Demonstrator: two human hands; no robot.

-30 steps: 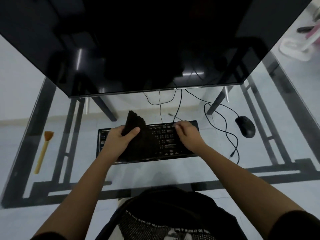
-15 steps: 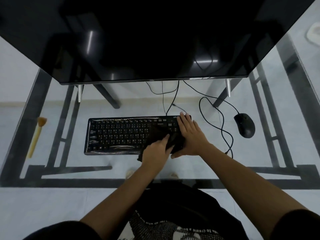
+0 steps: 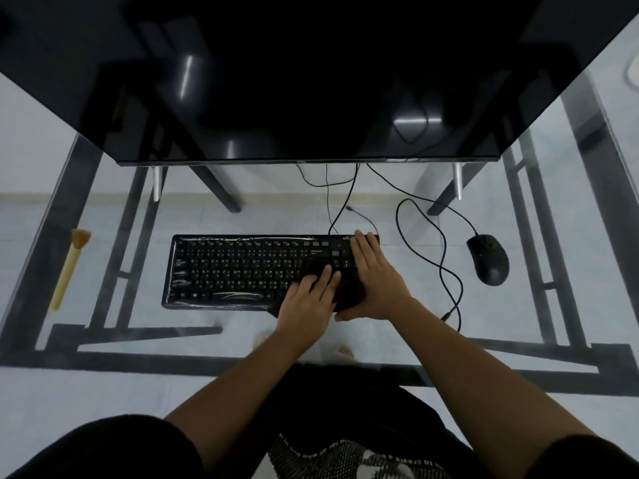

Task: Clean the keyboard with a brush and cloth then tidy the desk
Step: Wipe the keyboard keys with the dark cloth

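Your left hand (image 3: 307, 304) presses the dark cloth (image 3: 350, 292), fingers straight and slightly spread, onto the right end of the black rectangular keyboard (image 3: 242, 271), which lies lengthwise left-to-right. Your right hand (image 3: 375, 274) lies flat beside it, fingers together.

- Cloth (image 3: 350, 294) mostly buried under the left hand (image 3: 307, 304) and right hand (image 3: 375, 281), its edges lost against dark keys.
- Keyboard (image 3: 242, 267) right end covered; key legends too small to read.
- Monitor (image 3: 311, 81) cut off up top.

Black keyboard (image 3: 242, 267), black mouse (image 3: 488, 259), tan-handled brush (image 3: 69, 267).
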